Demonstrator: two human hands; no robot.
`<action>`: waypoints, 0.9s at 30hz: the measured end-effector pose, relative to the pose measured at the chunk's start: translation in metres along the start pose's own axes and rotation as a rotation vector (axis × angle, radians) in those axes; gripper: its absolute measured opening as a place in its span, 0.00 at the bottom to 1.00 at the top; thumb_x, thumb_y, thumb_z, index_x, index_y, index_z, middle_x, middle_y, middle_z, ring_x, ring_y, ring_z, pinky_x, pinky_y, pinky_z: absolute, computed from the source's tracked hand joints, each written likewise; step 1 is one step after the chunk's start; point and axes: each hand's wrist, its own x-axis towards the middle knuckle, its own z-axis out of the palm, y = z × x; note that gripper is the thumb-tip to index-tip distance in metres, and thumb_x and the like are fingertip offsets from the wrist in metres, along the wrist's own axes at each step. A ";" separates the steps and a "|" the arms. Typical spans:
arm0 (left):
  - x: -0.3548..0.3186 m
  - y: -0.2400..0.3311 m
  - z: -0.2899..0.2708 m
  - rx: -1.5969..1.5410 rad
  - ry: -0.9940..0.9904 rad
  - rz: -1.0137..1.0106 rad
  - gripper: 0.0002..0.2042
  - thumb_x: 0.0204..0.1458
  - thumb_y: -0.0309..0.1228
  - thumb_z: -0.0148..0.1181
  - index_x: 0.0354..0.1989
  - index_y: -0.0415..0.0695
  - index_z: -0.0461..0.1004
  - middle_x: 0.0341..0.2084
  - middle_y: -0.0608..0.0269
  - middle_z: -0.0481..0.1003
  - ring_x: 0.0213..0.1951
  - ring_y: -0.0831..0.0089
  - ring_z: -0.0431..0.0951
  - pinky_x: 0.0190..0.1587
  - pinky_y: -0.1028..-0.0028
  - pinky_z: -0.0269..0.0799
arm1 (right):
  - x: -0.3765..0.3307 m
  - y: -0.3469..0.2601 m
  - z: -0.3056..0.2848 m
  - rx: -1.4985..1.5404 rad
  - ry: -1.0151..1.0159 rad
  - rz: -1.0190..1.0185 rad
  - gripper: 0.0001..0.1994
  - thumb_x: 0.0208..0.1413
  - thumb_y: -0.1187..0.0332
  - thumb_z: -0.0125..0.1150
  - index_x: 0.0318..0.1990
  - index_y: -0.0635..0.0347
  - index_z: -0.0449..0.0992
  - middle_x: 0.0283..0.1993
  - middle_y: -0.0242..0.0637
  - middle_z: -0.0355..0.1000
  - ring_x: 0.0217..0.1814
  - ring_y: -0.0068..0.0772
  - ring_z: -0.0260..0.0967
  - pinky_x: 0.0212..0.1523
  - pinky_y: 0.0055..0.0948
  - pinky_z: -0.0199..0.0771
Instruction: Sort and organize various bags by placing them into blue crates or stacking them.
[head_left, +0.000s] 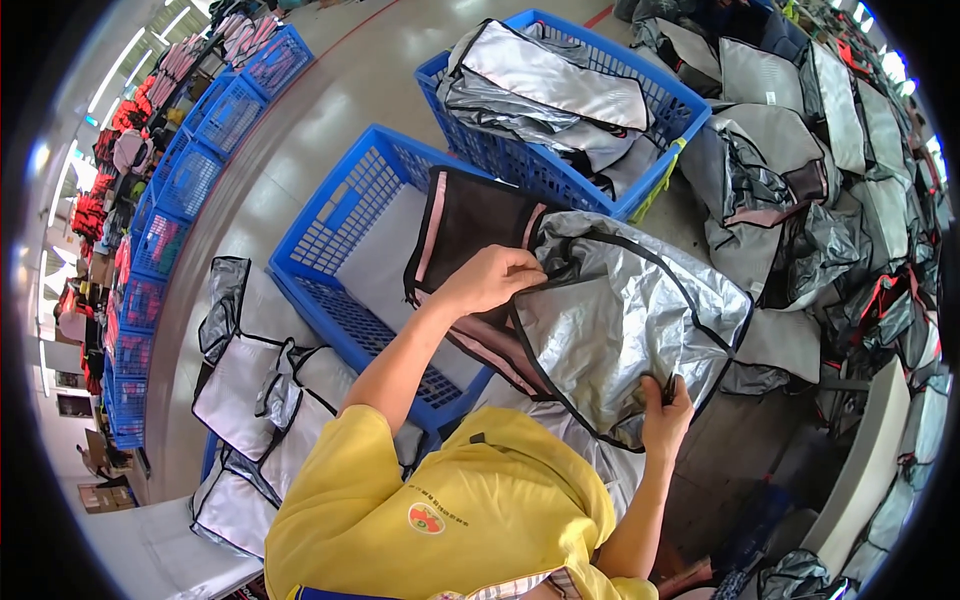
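A sewn bag piece with crinkled silver lining, black binding and a dark mesh panel edged in pink lies across my lap and the rim of a blue crate. My left hand is closed on the bag's edge where the silver meets the mesh, fingertips pinched together. Near the bag's lower right part, my right hand is closed with thumb and fingers around a small dark pointed tool, its kind too small to make out. The hand sits against the silver lining.
The blue crate stands in front of me. Behind it a second blue crate is heaped with silver pieces. More silver bags pile up at right, and others lie at left. A row of blue crates lines the far left.
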 end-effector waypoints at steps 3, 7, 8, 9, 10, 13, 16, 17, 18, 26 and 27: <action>-0.019 0.015 -0.002 -0.081 0.103 0.064 0.09 0.62 0.29 0.63 0.38 0.34 0.78 0.30 0.65 0.77 0.35 0.81 0.74 0.40 0.77 0.70 | -0.002 0.002 -0.004 0.028 -0.009 0.024 0.14 0.60 0.64 0.70 0.38 0.69 0.76 0.26 0.36 0.76 0.28 0.21 0.65 0.32 0.29 0.69; -0.063 0.021 -0.001 -0.309 0.141 0.220 0.05 0.62 0.22 0.59 0.33 0.38 0.72 0.30 0.74 0.66 0.32 0.88 0.62 0.34 0.83 0.57 | 0.001 0.008 -0.001 0.057 0.013 0.048 0.14 0.59 0.65 0.71 0.35 0.70 0.74 0.23 0.45 0.74 0.22 0.30 0.64 0.29 0.34 0.68; -0.068 0.014 0.003 -0.320 0.158 0.188 0.05 0.62 0.22 0.58 0.32 0.39 0.71 0.29 0.75 0.65 0.31 0.88 0.60 0.32 0.82 0.55 | 0.002 0.016 0.002 0.055 0.004 0.039 0.15 0.57 0.65 0.72 0.35 0.69 0.74 0.23 0.47 0.74 0.22 0.33 0.65 0.28 0.35 0.68; -0.071 0.010 0.004 -0.330 0.173 0.155 0.06 0.62 0.22 0.58 0.32 0.40 0.70 0.29 0.75 0.63 0.29 0.89 0.59 0.31 0.82 0.54 | 0.001 0.020 0.001 0.062 0.021 0.038 0.15 0.57 0.65 0.72 0.35 0.69 0.74 0.23 0.47 0.74 0.22 0.33 0.65 0.28 0.35 0.68; -0.073 0.011 0.003 -0.326 0.155 0.165 0.06 0.62 0.22 0.58 0.32 0.40 0.70 0.29 0.75 0.63 0.29 0.89 0.59 0.31 0.82 0.54 | -0.002 0.019 0.001 0.034 0.024 0.034 0.15 0.57 0.65 0.72 0.34 0.69 0.74 0.23 0.49 0.73 0.22 0.36 0.64 0.28 0.36 0.67; -0.075 0.012 -0.004 -0.315 0.087 0.135 0.07 0.62 0.23 0.58 0.32 0.41 0.69 0.28 0.76 0.62 0.28 0.89 0.56 0.30 0.81 0.51 | -0.006 0.001 -0.002 0.020 0.046 0.049 0.16 0.56 0.65 0.73 0.31 0.69 0.72 0.23 0.52 0.71 0.21 0.46 0.60 0.28 0.38 0.67; -0.073 0.009 -0.011 -0.239 0.132 0.065 0.06 0.62 0.25 0.60 0.33 0.42 0.69 0.27 0.77 0.62 0.27 0.89 0.56 0.29 0.82 0.51 | -0.006 -0.007 -0.006 -0.029 -0.015 0.063 0.17 0.56 0.65 0.73 0.30 0.69 0.70 0.25 0.54 0.70 0.23 0.49 0.61 0.28 0.39 0.67; -0.069 0.008 -0.012 -0.227 0.156 0.049 0.06 0.62 0.25 0.60 0.34 0.42 0.70 0.27 0.78 0.63 0.27 0.89 0.59 0.29 0.82 0.52 | -0.007 -0.008 -0.005 -0.033 -0.014 0.047 0.17 0.55 0.64 0.74 0.30 0.68 0.71 0.26 0.54 0.71 0.25 0.55 0.64 0.29 0.40 0.68; -0.063 0.012 -0.009 -0.183 0.251 0.062 0.05 0.62 0.25 0.60 0.36 0.41 0.71 0.28 0.77 0.65 0.28 0.89 0.61 0.29 0.83 0.54 | -0.006 -0.010 -0.004 -0.049 -0.005 0.020 0.17 0.55 0.64 0.74 0.30 0.68 0.72 0.27 0.54 0.71 0.26 0.57 0.65 0.29 0.41 0.68; 0.001 0.092 0.026 0.342 0.508 0.530 0.08 0.54 0.19 0.67 0.42 0.37 0.79 0.39 0.59 0.78 0.37 0.68 0.77 0.41 0.73 0.73 | -0.009 -0.003 0.001 -0.003 0.030 -0.106 0.18 0.56 0.62 0.73 0.30 0.68 0.70 0.29 0.53 0.69 0.30 0.59 0.66 0.32 0.43 0.67; 0.011 0.103 0.036 0.419 0.455 0.614 0.11 0.52 0.19 0.69 0.43 0.38 0.80 0.40 0.57 0.78 0.39 0.63 0.78 0.43 0.70 0.74 | -0.011 -0.001 0.000 -0.008 0.042 -0.092 0.18 0.56 0.62 0.73 0.30 0.68 0.70 0.29 0.53 0.69 0.30 0.59 0.66 0.32 0.43 0.67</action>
